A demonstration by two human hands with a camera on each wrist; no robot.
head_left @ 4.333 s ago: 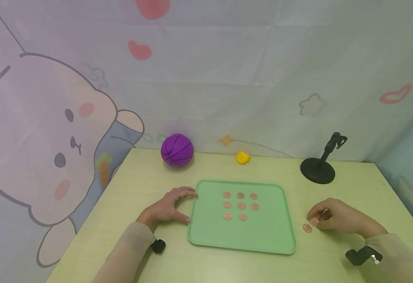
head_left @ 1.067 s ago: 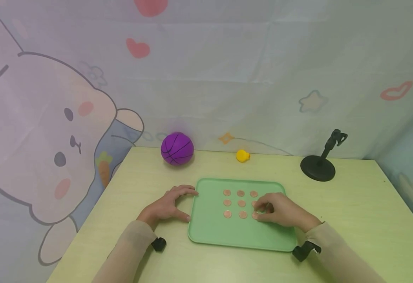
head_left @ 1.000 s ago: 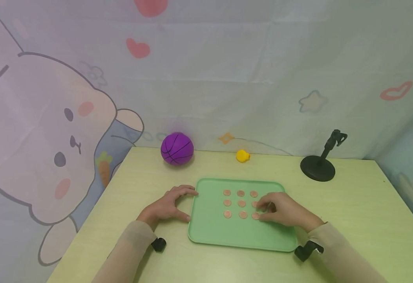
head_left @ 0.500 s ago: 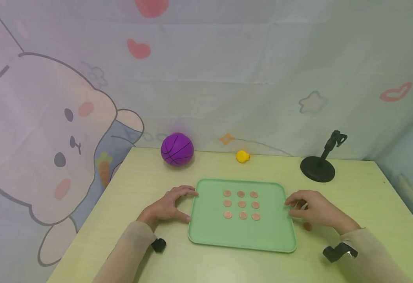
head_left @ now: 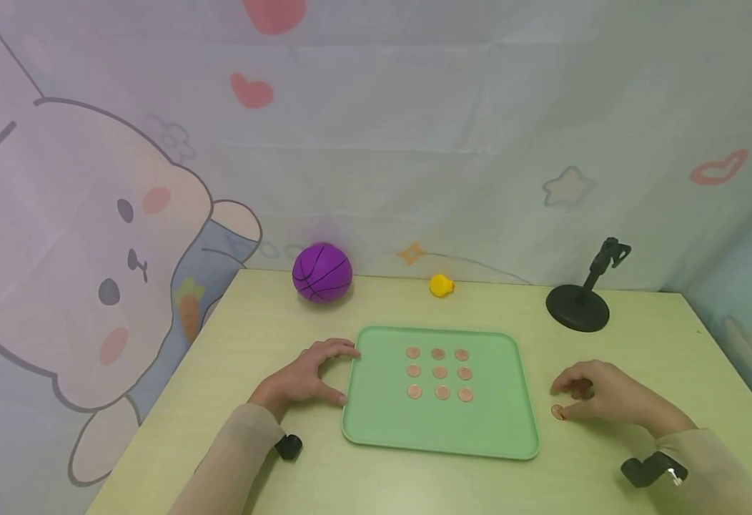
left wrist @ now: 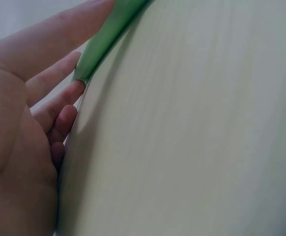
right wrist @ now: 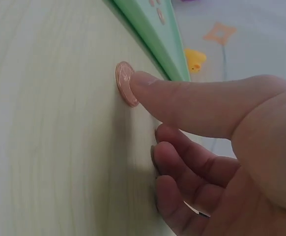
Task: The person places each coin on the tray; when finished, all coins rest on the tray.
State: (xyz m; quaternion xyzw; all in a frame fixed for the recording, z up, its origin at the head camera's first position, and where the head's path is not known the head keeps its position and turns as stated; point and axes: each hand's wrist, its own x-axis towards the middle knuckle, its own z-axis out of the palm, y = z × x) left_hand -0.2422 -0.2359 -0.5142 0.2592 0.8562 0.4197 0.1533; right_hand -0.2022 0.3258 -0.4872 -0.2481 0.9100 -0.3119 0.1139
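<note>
Copper-coloured coins [head_left: 439, 373] lie in three rows of three on a light green tray [head_left: 440, 436]. One more coin [head_left: 557, 412] is on the table, right of the tray. My right hand [head_left: 607, 397] is at that coin; in the right wrist view the thumb tip overlaps the upper face of the coin [right wrist: 124, 81], while the other fingers bend loosely near the table. My left hand [head_left: 302, 373] lies at the tray's left side, thumb and fingers spread, fingertips right at the rim. In the left wrist view, a finger touches the green tray edge [left wrist: 101, 51].
Along the table's back edge stand a purple ball [head_left: 322, 272] with black lines, a small yellow toy duck [head_left: 441, 285] and a black stand [head_left: 578, 307] with a round base. A printed cloth [head_left: 382, 143] hangs behind the pale table [head_left: 324, 479].
My right hand set a coin at the bottom right of the tray's rows, let go, and moved right to the coin left on the table. My left hand has stayed put.
</note>
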